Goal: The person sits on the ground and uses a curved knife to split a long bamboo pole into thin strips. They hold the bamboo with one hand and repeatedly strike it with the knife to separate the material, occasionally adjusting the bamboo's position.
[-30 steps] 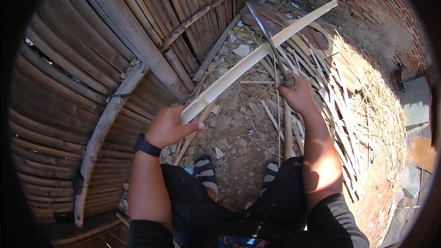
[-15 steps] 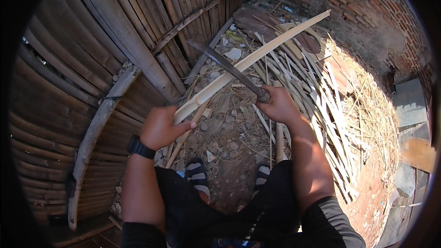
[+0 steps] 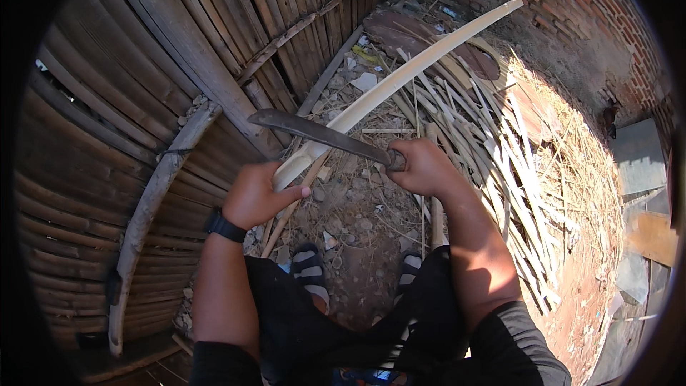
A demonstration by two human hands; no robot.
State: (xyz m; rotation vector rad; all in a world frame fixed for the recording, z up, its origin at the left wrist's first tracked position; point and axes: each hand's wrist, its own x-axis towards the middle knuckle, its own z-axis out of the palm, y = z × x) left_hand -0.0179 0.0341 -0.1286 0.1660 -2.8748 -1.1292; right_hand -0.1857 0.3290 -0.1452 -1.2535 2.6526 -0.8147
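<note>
A long split length of bamboo (image 3: 400,77), pale and hollow on its upper side, slants from lower left to upper right. Its near end is gripped by my left hand (image 3: 256,194), thumb stretched along the side. My right hand (image 3: 421,166) is wrapped round the handle of a machete (image 3: 325,134) with a dark, curved blade. That blade lies across the bamboo a little beyond my left hand, its tip pointing left. Whether the edge touches the bamboo I cannot tell.
A bamboo slat wall (image 3: 93,171) rises close on my left, with a curved wooden pole (image 3: 143,218) against it. To the right lies a heap of split bamboo strips (image 3: 493,171). Behind stands a brick wall (image 3: 572,14). Rubble covers the ground around my sandaled feet (image 3: 311,271).
The machete blade has come down the bamboo toward my left hand and turned flatter, its tip swinging left and nearer. The bamboo's far end has risen slightly.
</note>
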